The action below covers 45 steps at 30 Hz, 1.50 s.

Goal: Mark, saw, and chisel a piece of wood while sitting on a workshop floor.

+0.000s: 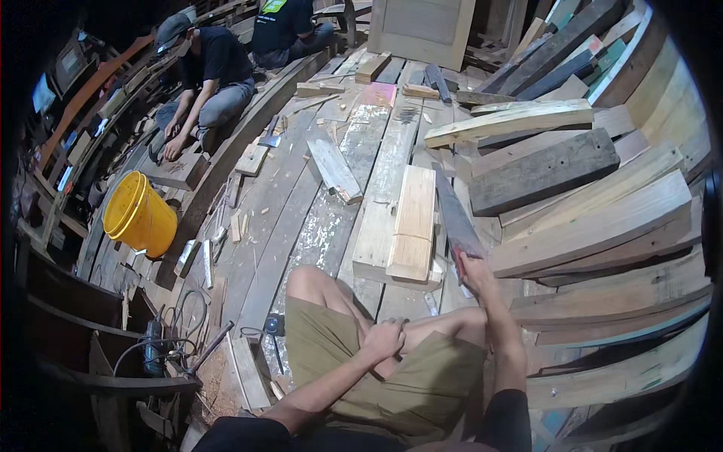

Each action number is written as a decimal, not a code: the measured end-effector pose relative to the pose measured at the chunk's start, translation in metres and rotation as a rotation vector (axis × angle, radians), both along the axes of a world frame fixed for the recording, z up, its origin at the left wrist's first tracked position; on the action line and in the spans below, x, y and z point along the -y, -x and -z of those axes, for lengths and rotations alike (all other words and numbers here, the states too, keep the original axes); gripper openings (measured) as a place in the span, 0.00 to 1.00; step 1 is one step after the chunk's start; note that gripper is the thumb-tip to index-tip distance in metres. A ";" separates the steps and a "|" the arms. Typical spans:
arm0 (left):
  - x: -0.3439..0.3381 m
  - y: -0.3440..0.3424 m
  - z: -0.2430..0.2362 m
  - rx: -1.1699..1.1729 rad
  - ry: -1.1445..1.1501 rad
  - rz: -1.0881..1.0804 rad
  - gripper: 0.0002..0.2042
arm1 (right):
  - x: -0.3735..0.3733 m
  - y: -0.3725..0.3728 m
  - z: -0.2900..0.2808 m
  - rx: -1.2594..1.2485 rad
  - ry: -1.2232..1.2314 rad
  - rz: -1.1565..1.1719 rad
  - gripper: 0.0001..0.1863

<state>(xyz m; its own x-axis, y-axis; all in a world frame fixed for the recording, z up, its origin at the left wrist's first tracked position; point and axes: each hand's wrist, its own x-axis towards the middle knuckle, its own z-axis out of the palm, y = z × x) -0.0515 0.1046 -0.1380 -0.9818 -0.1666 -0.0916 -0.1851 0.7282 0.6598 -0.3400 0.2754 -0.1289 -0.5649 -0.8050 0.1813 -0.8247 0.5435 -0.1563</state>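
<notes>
My right hand [474, 271] grips the red handle of a hand saw [452, 215], whose grey blade lies alongside a pale wooden plank [413, 196]. That plank rests on a wider timber block [369, 248] on the floorboards. My left hand [384, 339] rests over my crossed legs, fingers curled; what they hold, if anything, I cannot make out. A small black device [274, 325] lies beside my left knee.
Stacked timbers [542, 173] line the right side. Two co-workers [211, 83] sit at upper left, beyond a long beam. A yellow bucket [141, 215] stands left, above a cabled power tool [153, 346]. A loose board [331, 166] and wood scraps lie ahead.
</notes>
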 end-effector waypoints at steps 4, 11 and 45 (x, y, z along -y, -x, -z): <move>-0.004 0.002 -0.006 -0.010 -0.008 0.020 0.14 | -0.005 0.004 0.027 0.168 -0.007 0.093 0.23; -0.006 0.001 0.004 0.000 0.040 0.036 0.15 | 0.000 -0.013 0.031 0.168 0.087 0.076 0.26; 0.001 -0.004 0.025 -0.113 -0.048 -0.013 0.14 | 0.002 -0.040 0.074 0.539 0.671 0.286 0.06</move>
<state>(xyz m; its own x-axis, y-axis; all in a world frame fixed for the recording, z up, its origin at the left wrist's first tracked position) -0.0480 0.1031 -0.1631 -0.9840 -0.1778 0.0108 -0.1174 0.6932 0.7111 -0.3002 0.2738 -0.2026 -0.8713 -0.4414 0.2143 -0.3952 0.3723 -0.8398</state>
